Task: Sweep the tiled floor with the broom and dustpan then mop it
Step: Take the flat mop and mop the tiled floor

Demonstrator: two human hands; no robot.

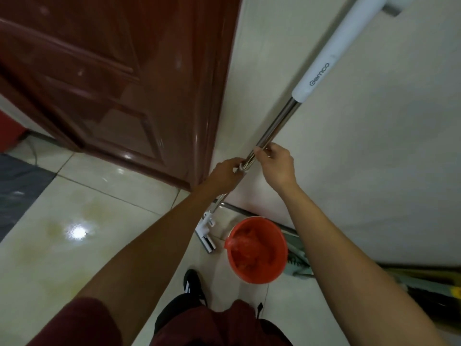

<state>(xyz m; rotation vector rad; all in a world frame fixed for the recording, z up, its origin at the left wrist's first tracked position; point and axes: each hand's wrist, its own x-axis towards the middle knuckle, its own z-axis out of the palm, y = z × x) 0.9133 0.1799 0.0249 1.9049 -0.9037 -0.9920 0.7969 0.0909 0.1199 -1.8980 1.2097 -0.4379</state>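
Observation:
A mop with a steel pole and a white grip sleeve leans in the corner by the cream wall. Its white flat head stands on the tiled floor. My left hand grips a white collar on the pole. Just above it, my right hand pinches the steel pole. A green dustpan and a broom lie on the floor along the wall at the right, partly hidden by my right arm.
A red bucket with red contents stands next to the mop head. A dark red wooden door stands at the left. A grey mat lies at the far left. My black shoe is below the bucket.

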